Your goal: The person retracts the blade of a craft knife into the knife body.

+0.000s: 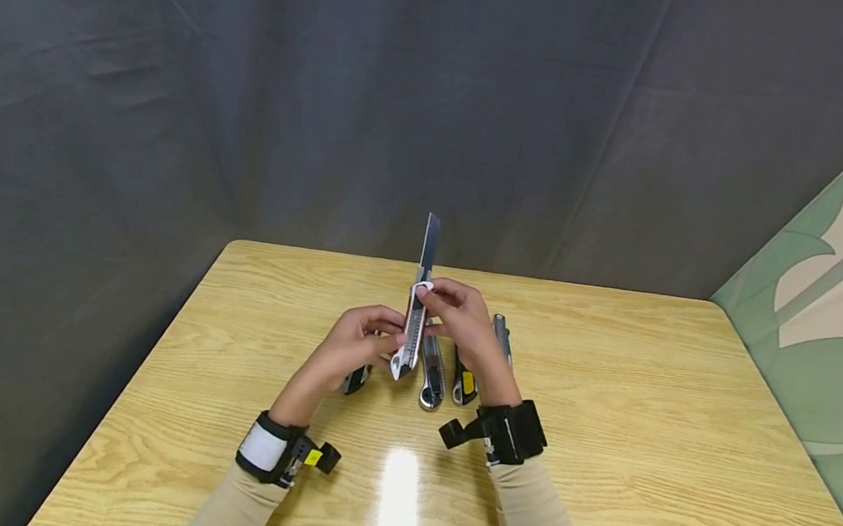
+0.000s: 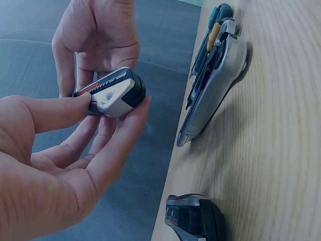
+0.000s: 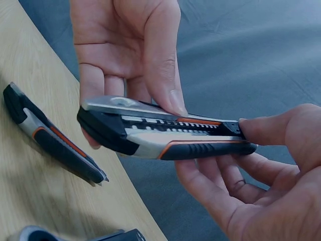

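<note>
Both hands hold a utility knife (image 1: 411, 337) with a silver, black and orange body above the table. Its long blade (image 1: 430, 243) sticks out and points away toward the curtain. My left hand (image 1: 358, 341) pinches the rear end of the body, thumb on one side and fingers beneath. Farther up, the right hand (image 1: 465, 317) grips the front part, its thumb on the slider at the blade end. The right wrist view shows the toothed slider track (image 3: 190, 126) along the knife; the blade lies out of sight there.
Several other utility knives lie on the wooden table (image 1: 643, 399): a black-and-orange one (image 3: 60, 145) at left, a silver one (image 1: 432, 372) below the hands, a yellow-and-black one (image 1: 465, 385) and a grey one (image 1: 501, 335) by the right wrist. A dark curtain (image 1: 434, 114) hangs behind.
</note>
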Action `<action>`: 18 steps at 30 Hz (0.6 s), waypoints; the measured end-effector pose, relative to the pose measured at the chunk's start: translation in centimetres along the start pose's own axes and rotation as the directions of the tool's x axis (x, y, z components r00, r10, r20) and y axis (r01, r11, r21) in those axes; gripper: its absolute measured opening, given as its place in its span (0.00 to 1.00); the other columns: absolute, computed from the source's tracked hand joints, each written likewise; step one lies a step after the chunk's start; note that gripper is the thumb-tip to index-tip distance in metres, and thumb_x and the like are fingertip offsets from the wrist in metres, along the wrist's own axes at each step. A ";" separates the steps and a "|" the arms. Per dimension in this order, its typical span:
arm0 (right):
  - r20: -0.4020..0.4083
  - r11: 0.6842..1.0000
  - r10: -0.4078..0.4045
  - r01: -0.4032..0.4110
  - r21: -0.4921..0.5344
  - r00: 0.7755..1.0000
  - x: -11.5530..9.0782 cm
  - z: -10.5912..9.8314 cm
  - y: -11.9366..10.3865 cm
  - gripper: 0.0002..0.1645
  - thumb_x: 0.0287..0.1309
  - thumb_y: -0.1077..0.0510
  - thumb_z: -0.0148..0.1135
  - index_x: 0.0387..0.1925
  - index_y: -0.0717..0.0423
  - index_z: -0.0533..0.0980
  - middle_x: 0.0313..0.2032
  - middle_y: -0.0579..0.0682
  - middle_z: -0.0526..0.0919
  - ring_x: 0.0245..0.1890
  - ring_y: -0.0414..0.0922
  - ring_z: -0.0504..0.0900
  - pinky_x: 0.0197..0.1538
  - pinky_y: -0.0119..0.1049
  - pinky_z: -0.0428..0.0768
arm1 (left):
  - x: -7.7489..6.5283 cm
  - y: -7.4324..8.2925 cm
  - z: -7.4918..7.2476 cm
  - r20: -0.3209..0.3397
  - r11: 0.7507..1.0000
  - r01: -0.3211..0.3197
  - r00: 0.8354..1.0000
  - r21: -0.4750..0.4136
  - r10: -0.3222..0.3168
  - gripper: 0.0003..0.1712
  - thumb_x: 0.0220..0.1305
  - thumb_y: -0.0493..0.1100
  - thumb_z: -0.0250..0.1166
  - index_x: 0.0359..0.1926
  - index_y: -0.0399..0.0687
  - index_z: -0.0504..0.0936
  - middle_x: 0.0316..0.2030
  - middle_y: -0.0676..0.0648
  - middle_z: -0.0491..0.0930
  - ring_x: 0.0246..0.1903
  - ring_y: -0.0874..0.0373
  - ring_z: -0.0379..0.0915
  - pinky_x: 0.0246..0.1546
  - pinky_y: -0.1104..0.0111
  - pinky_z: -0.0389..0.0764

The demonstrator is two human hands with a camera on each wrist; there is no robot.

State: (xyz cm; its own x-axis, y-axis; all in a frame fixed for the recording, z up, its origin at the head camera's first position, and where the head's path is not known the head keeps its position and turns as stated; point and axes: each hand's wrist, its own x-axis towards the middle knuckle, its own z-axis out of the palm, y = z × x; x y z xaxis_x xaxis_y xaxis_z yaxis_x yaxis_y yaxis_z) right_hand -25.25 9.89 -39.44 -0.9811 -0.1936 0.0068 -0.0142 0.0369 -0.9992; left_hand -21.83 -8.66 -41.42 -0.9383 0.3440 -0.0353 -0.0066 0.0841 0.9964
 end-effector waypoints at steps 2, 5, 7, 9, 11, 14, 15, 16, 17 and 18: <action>0.011 1.000 -0.002 0.002 0.002 1.000 0.0 -0.1 -0.1 0.16 0.61 0.52 0.60 0.42 0.60 0.78 0.32 0.51 0.80 0.33 0.48 0.80 0.31 0.39 0.88 | 0.0 0.1 0.0 0.008 1.000 0.001 1.000 -0.014 -0.001 0.12 0.61 0.38 0.63 0.47 0.41 0.79 0.41 0.37 0.78 0.35 0.46 0.76 0.37 0.36 0.81; 0.022 1.000 -0.011 0.011 0.009 1.000 0.0 -0.2 -0.2 0.16 0.61 0.52 0.60 0.42 0.61 0.77 0.31 0.51 0.79 0.32 0.48 0.80 0.28 0.35 0.87 | 0.0 0.3 0.1 0.014 1.000 0.001 1.000 -0.026 0.000 0.11 0.61 0.37 0.63 0.46 0.42 0.79 0.41 0.37 0.78 0.33 0.47 0.77 0.38 0.35 0.80; 0.029 1.000 -0.014 0.013 0.011 0.999 0.0 -0.3 -0.2 0.15 0.62 0.52 0.60 0.41 0.62 0.77 0.31 0.51 0.79 0.32 0.48 0.80 0.27 0.34 0.86 | 0.0 0.3 0.1 0.015 1.000 -0.001 1.000 -0.024 0.001 0.12 0.62 0.37 0.63 0.46 0.41 0.79 0.40 0.37 0.78 0.33 0.47 0.77 0.37 0.35 0.80; 0.032 1.000 -0.008 0.007 0.017 0.999 -0.1 -0.3 -0.2 0.15 0.61 0.53 0.60 0.41 0.62 0.77 0.31 0.51 0.79 0.32 0.47 0.80 0.27 0.33 0.86 | 0.0 0.3 0.1 0.013 1.000 0.004 1.000 -0.024 -0.003 0.12 0.61 0.37 0.63 0.46 0.41 0.79 0.40 0.37 0.78 0.33 0.48 0.77 0.38 0.35 0.80; 0.036 1.000 -0.003 0.003 0.017 0.999 -0.1 -0.3 -0.1 0.14 0.61 0.54 0.60 0.41 0.62 0.76 0.31 0.50 0.79 0.31 0.47 0.80 0.27 0.34 0.86 | -0.1 0.2 0.1 0.012 1.000 0.008 1.000 -0.016 -0.008 0.12 0.62 0.37 0.63 0.46 0.41 0.79 0.40 0.37 0.78 0.33 0.48 0.77 0.37 0.35 0.80; 0.039 1.000 -0.004 0.003 0.016 0.999 -0.1 -0.2 0.0 0.14 0.62 0.55 0.60 0.41 0.63 0.76 0.31 0.50 0.79 0.31 0.47 0.80 0.28 0.35 0.87 | -0.1 0.1 0.1 0.006 1.000 0.017 1.000 -0.015 -0.017 0.12 0.62 0.37 0.63 0.46 0.40 0.79 0.40 0.37 0.78 0.33 0.48 0.77 0.38 0.36 0.81; 0.040 1.000 -0.007 0.006 0.016 0.999 -0.2 -0.2 0.0 0.14 0.61 0.55 0.60 0.41 0.63 0.76 0.31 0.50 0.79 0.31 0.47 0.80 0.28 0.36 0.87 | -0.1 0.0 0.1 0.005 1.000 0.020 1.000 -0.014 -0.019 0.12 0.62 0.37 0.62 0.46 0.40 0.79 0.40 0.37 0.78 0.33 0.48 0.77 0.38 0.36 0.81; 0.043 1.000 -0.010 0.010 0.015 0.999 -0.2 -0.2 0.1 0.13 0.61 0.56 0.60 0.42 0.63 0.76 0.30 0.50 0.79 0.31 0.46 0.80 0.29 0.37 0.87 | -0.1 0.0 0.1 0.004 1.000 0.021 1.000 -0.011 -0.021 0.12 0.62 0.37 0.62 0.46 0.40 0.79 0.41 0.37 0.77 0.33 0.48 0.77 0.38 0.37 0.81; 0.046 1.000 -0.014 0.013 0.014 0.999 -0.2 -0.1 0.1 0.13 0.61 0.56 0.60 0.42 0.63 0.76 0.30 0.50 0.79 0.31 0.46 0.80 0.29 0.38 0.87 | -0.2 0.0 0.1 0.002 1.000 0.022 1.000 -0.008 -0.022 0.12 0.62 0.37 0.62 0.47 0.40 0.79 0.41 0.36 0.77 0.33 0.48 0.77 0.38 0.37 0.81; 0.049 1.000 -0.017 0.017 0.012 0.999 -0.2 -0.1 0.1 0.13 0.61 0.56 0.60 0.42 0.63 0.77 0.30 0.50 0.79 0.31 0.46 0.80 0.30 0.40 0.87 | -0.2 0.0 0.1 0.000 1.000 0.024 1.000 -0.009 -0.024 0.12 0.62 0.37 0.62 0.47 0.40 0.79 0.41 0.36 0.77 0.33 0.48 0.77 0.38 0.37 0.82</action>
State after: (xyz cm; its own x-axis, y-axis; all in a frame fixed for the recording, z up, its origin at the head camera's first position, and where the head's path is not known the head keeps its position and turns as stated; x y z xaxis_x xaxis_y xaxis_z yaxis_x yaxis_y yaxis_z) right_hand -25.07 10.06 -39.52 -0.9701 -0.2416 0.0220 -0.0282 0.0220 -0.9994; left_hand -21.65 -8.65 -41.40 -0.9379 0.3417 -0.0596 -0.0328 0.0837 0.9960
